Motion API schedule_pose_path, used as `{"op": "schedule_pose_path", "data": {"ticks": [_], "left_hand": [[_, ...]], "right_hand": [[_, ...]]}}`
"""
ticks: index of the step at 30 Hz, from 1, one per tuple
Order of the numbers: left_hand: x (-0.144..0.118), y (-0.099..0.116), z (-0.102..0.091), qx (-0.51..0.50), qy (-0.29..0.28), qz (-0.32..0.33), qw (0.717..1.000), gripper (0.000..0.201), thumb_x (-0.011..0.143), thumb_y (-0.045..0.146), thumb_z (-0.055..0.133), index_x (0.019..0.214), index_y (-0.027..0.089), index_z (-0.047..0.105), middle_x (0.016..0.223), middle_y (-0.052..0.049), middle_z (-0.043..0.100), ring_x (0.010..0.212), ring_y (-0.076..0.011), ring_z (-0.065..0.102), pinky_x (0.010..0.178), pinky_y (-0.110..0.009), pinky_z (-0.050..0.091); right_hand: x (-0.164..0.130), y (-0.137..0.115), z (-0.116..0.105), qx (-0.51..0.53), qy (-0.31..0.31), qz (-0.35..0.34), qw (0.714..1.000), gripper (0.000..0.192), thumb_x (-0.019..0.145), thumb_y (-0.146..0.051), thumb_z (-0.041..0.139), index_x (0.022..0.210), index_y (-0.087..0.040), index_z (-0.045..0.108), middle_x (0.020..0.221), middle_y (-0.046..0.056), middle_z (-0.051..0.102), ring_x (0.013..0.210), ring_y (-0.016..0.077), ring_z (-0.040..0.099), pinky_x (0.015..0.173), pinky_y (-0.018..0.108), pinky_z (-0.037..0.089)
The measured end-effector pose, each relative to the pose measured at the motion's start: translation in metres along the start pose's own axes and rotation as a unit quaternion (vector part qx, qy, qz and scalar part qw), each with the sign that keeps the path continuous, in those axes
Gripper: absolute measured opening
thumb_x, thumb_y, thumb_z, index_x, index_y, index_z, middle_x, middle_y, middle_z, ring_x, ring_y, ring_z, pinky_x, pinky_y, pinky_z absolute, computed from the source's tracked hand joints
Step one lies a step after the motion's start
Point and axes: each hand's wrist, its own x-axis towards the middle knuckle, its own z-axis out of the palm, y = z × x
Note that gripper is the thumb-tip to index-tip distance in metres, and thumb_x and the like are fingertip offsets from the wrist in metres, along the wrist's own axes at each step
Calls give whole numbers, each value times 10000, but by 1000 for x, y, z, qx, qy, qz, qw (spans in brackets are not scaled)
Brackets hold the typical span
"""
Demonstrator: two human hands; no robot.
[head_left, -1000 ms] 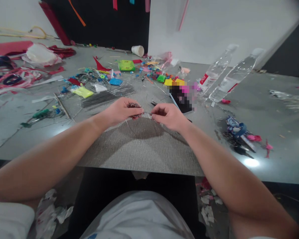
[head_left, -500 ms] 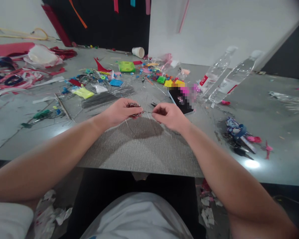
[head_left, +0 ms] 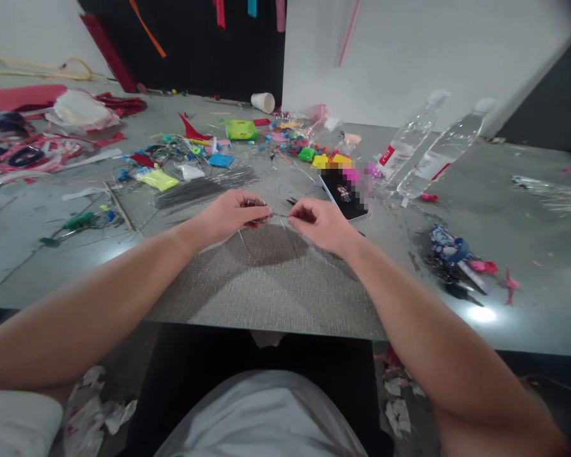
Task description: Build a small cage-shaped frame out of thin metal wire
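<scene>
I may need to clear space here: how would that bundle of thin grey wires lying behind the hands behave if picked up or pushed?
The bundle of thin grey wires is made of long, very slender strands, so it probably flexes and sags when lifted at one end. The strands lie loose and slightly fanned out, so a push would likely scatter them across the table. It probably weighs little.

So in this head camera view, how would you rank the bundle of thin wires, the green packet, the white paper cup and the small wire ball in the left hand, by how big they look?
1. bundle of thin wires
2. green packet
3. white paper cup and wire ball: these look about alike. The cup sits much farther away and the left hand partly hides the ball, so I won't rank them.
</scene>
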Motion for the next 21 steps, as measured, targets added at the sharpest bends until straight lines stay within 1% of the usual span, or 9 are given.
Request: {"op": "schedule_pose_path", "data": {"ticks": [2, 4, 7, 11, 14, 16, 18, 21], "left_hand": [[0, 1, -3, 74, -22, 23, 997, 258, 884, 357, 716, 707, 170, 693, 669, -6, 642, 627, -104, 566, 617, -241, 433], [-2, 4, -5, 123, -48, 30, 991, 294, 908, 390, 696, 715, 169, 692, 648, -8, 642, 621, -109, 564, 609, -242, 422], [-3, 7, -5, 125, -64, 14, 990, 277, 897, 402, 717, 752, 167, 699, 645, -7, 640, 610, -111, 565, 584, -236, 411], [1, -1, -5, 60, -53, -17, 997, 248, 866, 409, 757, 834, 164, 732, 732, -23, 668, 656, -117, 600, 609, -232, 454], [7, -11, -6, 8, -27, -26, 999, 256, 857, 423, 769, 857, 169, 741, 808, -35, 695, 682, -111, 618, 632, -232, 480], [8, -15, -7, 5, -19, -25, 999, 249, 857, 420, 772, 870, 173, 742, 820, -32, 699, 692, -110, 631, 647, -234, 494], [7, -14, -7, 23, -22, -16, 999, 243, 867, 416, 764, 881, 174, 745, 817, -32, 705, 697, -112, 641, 651, -235, 501], [3, -7, -4, 68, -39, 10, 997, 248, 890, 411, 737, 866, 165, 746, 773, -39, 712, 663, -114, 628, 616, -234, 487]], "right_hand": [[-1, -1, 0, -59, -7, -36, 998, 95, 876, -264, 650, 819, -190, 635, 740, 5, 640, 675, 140, 550, 646, 290, 402], [-2, -2, 1, -107, -17, -68, 992, 58, 865, -216, 629, 813, -190, 620, 757, 10, 643, 695, 145, 556, 660, 291, 393], [-3, -3, 2, -141, -30, -87, 986, 45, 859, -177, 600, 817, -191, 607, 776, 15, 641, 723, 153, 558, 677, 292, 387], [-2, -2, 3, -163, -34, -75, 983, 64, 861, -164, 580, 808, -191, 604, 753, 18, 626, 711, 158, 547, 675, 296, 376], [-1, -2, 2, -170, -38, -45, 984, 46, 850, -172, 588, 814, -193, 608, 733, 17, 629, 687, 160, 548, 658, 299, 371], [-2, -3, 3, -173, -43, -19, 984, 35, 847, -178, 590, 838, -194, 618, 731, 18, 639, 677, 162, 551, 649, 302, 370], [-4, -6, 5, -177, -47, -4, 983, 30, 839, -184, 606, 858, -193, 627, 745, 23, 651, 684, 166, 558, 650, 305, 374], [-6, -13, 9, -160, -42, -10, 986, 46, 861, -233, 635, 861, -188, 632, 762, 28, 659, 693, 166, 566, 652, 306, 386]]}}
